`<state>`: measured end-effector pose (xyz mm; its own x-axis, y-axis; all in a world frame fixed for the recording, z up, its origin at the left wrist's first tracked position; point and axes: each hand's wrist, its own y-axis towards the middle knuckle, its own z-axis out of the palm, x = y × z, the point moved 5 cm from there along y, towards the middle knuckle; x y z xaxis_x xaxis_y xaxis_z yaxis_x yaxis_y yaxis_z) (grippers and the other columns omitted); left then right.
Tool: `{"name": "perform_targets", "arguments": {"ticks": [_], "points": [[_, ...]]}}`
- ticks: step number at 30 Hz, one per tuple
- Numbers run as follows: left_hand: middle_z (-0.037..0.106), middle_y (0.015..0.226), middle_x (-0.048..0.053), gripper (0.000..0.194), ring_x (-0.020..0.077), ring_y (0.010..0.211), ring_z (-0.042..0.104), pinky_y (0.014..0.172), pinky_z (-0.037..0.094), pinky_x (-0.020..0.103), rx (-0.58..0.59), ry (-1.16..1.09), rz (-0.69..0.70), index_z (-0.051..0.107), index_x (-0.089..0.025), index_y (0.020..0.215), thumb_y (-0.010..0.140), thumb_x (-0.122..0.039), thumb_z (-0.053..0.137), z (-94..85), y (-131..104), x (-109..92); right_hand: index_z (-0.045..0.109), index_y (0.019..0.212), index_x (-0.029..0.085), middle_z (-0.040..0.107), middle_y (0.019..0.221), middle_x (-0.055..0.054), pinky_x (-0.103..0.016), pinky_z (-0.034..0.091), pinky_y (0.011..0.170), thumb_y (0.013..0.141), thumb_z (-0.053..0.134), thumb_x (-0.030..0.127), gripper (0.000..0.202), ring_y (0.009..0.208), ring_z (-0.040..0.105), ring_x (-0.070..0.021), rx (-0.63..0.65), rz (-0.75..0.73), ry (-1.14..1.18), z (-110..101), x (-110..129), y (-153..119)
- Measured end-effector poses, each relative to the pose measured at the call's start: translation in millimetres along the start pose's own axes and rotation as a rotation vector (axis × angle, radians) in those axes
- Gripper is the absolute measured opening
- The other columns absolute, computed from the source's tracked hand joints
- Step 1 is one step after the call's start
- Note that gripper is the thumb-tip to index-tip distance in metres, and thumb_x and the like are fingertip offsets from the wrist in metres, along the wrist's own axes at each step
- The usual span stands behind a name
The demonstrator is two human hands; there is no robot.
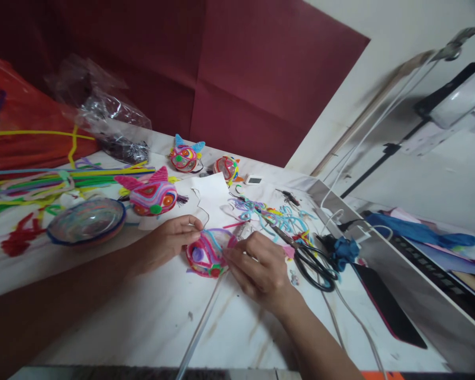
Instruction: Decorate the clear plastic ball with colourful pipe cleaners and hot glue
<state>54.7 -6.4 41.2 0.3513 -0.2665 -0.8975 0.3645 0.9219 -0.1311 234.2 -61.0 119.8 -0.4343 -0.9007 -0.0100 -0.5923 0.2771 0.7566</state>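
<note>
A small animal-face craft (pixel 201 253), wound in pink, red, blue and purple pipe cleaner, sits over the white table between my hands. It has a purple eye and a green and red patch at its lower edge; its right side is partly hidden. My left hand (pixel 182 237) grips its upper left edge between thumb and fingers. At its right edge my right hand (pixel 257 264) is closed in a pinch, with the fingertips against the pipe cleaner. A finished-looking pink-eared face (pixel 152 195) stands behind my left hand. Beside it lies a clear bowl-shaped piece (pixel 87 219) with a blue rim.
Black-handled scissors (pixel 312 264) lie right of my right hand, near cut pipe-cleaner scraps (pixel 277 214). Two more animal faces (pixel 184 154) stand at the back by white paper (pixel 211 192). Long pipe cleaners (pixel 79 177) spread at left. A phone (pixel 390 303) and cables lie at right.
</note>
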Motion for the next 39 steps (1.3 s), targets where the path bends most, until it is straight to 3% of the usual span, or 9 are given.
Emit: {"name": "perform_targets", "arguments": {"ticks": [6, 13, 18, 28, 39], "points": [[0.066, 0.066, 0.000, 0.032, 0.0139, 0.058, 0.060, 0.057, 0.039, 0.024, -0.004, 0.003, -0.006, 0.061, -0.019, 0.086, 0.069, -0.031, 0.086, -0.2, 1, 0, 0.065, 0.081, 0.023, 0.063, 0.069, -0.003, -0.036, 0.041, 0.053, 0.091, 0.056, 0.010, 0.019, 0.061, 0.055, -0.0184, 0.074, -0.017, 0.013, 0, 4, 2], [0.065, 0.068, 0.001, 0.030, 0.0154, 0.061, 0.059, 0.060, 0.041, 0.026, -0.009, -0.053, -0.013, 0.063, -0.018, 0.083, 0.069, -0.029, 0.086, 4.2, -3, -2, 0.067, 0.083, 0.019, 0.061, 0.068, -0.005, -0.036, 0.037, 0.052, 0.089, 0.056, 0.008, 0.016, 0.060, 0.050, -0.0183, 0.054, -0.026, 0.034, 0, 4, 1], [0.064, 0.070, 0.001, 0.034, 0.0149, 0.064, 0.059, 0.063, 0.043, 0.027, -0.041, -0.090, -0.009, 0.063, -0.017, 0.082, 0.066, -0.032, 0.089, 6.0, -4, -2, 0.068, 0.079, 0.022, 0.060, 0.066, -0.004, -0.036, 0.036, 0.051, 0.091, 0.055, 0.008, 0.023, 0.061, 0.046, -0.0177, 0.080, -0.050, 0.027, 1, 7, 4], [0.059, 0.064, -0.003, 0.040, 0.0106, 0.058, 0.052, 0.058, 0.036, 0.023, -0.084, 0.029, 0.025, 0.060, -0.016, 0.081, 0.063, -0.036, 0.089, 8.4, -6, -7, 0.064, 0.074, 0.021, 0.057, 0.064, -0.004, -0.034, 0.033, 0.053, 0.092, 0.052, 0.008, 0.025, 0.060, 0.043, -0.0175, 0.110, -0.044, -0.001, 4, 12, 5], [0.060, 0.062, -0.002, 0.022, 0.0126, 0.060, 0.053, 0.060, 0.040, 0.026, -0.122, 0.150, 0.069, 0.065, -0.016, 0.075, 0.063, -0.031, 0.077, 10.3, -6, -8, 0.070, 0.086, 0.015, 0.063, 0.073, -0.006, -0.033, 0.036, 0.061, 0.093, 0.050, 0.010, 0.022, 0.069, 0.048, -0.0188, 0.214, -0.011, 0.029, 7, 6, 4]]}}
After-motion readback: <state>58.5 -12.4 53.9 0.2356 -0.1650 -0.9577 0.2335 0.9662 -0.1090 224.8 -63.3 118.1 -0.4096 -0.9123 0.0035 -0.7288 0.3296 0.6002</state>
